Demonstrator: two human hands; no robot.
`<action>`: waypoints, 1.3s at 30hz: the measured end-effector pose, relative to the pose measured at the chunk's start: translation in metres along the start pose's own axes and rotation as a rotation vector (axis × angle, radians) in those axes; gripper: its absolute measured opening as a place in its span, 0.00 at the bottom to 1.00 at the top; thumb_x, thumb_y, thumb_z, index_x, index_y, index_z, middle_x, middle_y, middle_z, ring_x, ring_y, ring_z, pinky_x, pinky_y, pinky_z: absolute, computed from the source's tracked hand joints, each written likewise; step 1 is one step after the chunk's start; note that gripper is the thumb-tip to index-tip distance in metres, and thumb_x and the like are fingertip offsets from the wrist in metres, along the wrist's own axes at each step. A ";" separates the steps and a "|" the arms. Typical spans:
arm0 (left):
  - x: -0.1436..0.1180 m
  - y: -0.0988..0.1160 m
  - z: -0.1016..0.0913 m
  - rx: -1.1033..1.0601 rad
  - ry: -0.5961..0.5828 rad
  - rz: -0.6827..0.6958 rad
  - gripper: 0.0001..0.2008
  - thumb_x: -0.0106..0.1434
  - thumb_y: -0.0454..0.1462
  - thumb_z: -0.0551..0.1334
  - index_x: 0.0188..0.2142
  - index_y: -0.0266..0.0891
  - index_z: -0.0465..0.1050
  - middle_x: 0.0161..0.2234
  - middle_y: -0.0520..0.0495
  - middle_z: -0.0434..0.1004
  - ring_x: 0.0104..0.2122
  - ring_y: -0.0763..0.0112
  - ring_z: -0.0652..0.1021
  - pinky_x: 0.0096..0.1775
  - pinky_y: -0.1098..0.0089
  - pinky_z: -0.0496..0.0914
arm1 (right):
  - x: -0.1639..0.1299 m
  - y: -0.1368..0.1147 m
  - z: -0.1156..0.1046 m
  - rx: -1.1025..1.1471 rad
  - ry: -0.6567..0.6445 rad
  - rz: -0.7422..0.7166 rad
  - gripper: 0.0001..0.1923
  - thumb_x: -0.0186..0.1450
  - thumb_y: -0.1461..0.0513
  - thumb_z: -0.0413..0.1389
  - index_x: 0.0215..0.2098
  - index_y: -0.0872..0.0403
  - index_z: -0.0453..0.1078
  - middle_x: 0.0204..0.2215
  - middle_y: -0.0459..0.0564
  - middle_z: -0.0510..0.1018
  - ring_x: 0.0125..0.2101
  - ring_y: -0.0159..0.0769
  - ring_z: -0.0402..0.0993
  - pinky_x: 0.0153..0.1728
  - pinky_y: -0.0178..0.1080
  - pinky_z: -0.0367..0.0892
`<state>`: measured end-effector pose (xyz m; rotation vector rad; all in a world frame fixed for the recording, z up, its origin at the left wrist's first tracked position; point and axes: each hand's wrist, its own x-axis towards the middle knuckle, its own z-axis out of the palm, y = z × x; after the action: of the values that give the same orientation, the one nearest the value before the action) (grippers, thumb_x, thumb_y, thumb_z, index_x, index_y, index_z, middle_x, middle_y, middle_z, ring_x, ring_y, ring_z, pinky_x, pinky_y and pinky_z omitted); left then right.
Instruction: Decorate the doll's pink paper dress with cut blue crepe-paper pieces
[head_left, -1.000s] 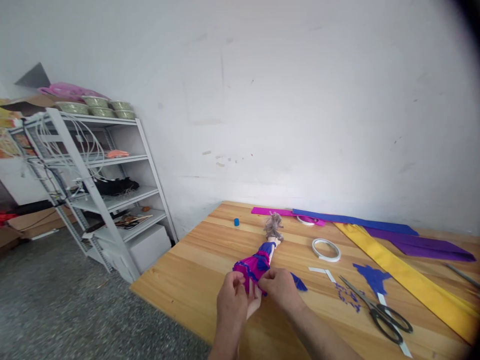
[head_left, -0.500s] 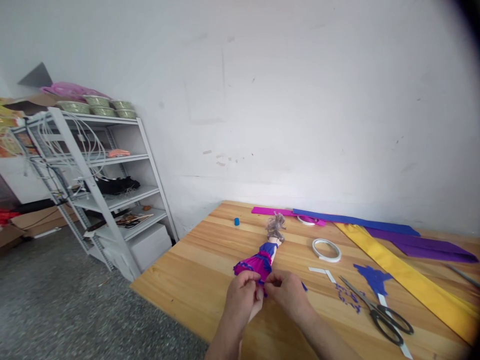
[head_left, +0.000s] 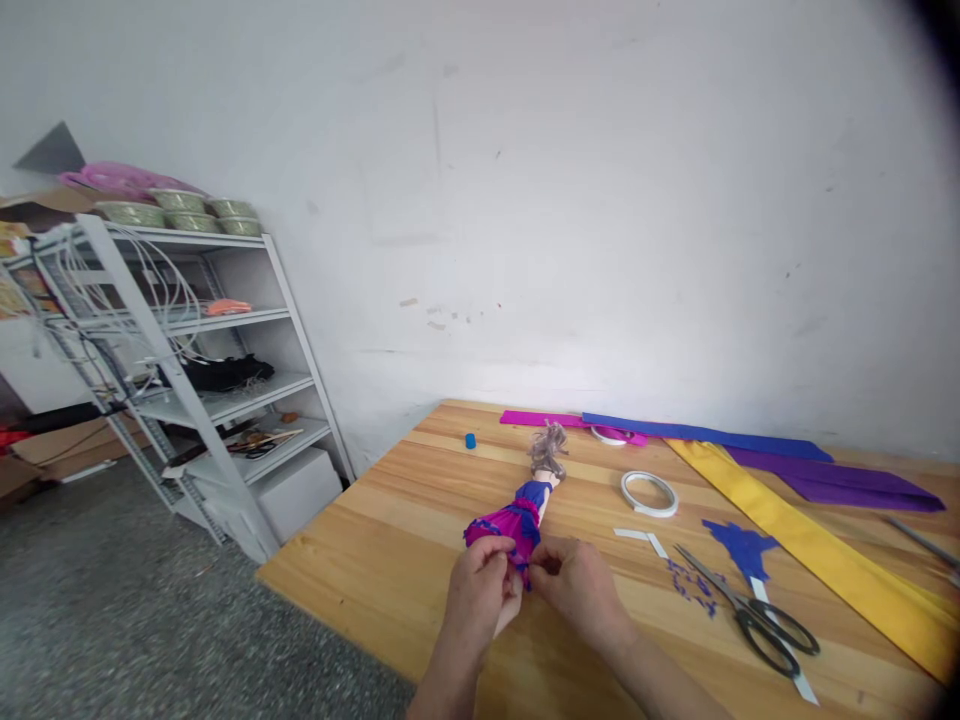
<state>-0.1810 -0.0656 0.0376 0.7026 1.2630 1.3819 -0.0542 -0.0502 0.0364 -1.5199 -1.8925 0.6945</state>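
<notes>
A small doll point(head_left: 534, 490) with grey hair lies on the wooden table point(head_left: 375, 540), its head toward the wall. It wears a magenta and blue paper dress point(head_left: 507, 525). My left hand point(head_left: 477, 592) pinches the lower hem of the dress and covers the doll's legs. My right hand point(head_left: 577, 585) pinches the same hem from the right, touching the left hand.
Right of my hands lie black scissors point(head_left: 757, 622), blue paper scraps point(head_left: 739, 548), white tape strips and a tape roll point(head_left: 649, 493). Yellow point(head_left: 825, 560), purple point(head_left: 847, 485), blue and magenta paper strips lie along the back. A blue cap point(head_left: 470, 441) sits far left. A metal shelf point(head_left: 180, 360) stands left.
My hands have closed together on the dress hem, the right hand moving left and covering the blue paper piece beside it. The view has shifted slightly.
</notes>
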 end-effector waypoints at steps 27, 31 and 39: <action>0.011 -0.006 -0.009 0.438 0.038 0.209 0.07 0.50 0.35 0.60 0.27 0.35 0.74 0.20 0.49 0.72 0.20 0.73 0.72 0.22 0.75 0.65 | 0.005 -0.006 -0.001 -0.164 -0.009 0.019 0.09 0.53 0.64 0.52 0.24 0.50 0.75 0.23 0.45 0.79 0.25 0.33 0.71 0.22 0.31 0.52; 0.010 -0.004 -0.007 0.456 0.007 0.233 0.07 0.50 0.35 0.60 0.28 0.35 0.74 0.22 0.48 0.74 0.22 0.73 0.73 0.24 0.75 0.67 | 0.006 -0.008 0.001 -0.195 0.009 -0.003 0.09 0.53 0.64 0.51 0.24 0.50 0.74 0.23 0.45 0.79 0.26 0.33 0.71 0.22 0.31 0.51; 0.009 -0.002 -0.003 0.466 -0.013 0.213 0.06 0.49 0.31 0.58 0.27 0.36 0.74 0.20 0.50 0.73 0.19 0.75 0.72 0.22 0.76 0.65 | 0.004 -0.009 0.002 -0.192 0.006 0.006 0.09 0.53 0.64 0.51 0.25 0.49 0.74 0.24 0.45 0.79 0.27 0.34 0.72 0.24 0.32 0.53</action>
<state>-0.1854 -0.0582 0.0331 1.1913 1.5545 1.2540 -0.0622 -0.0480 0.0423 -1.6427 -1.9979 0.5223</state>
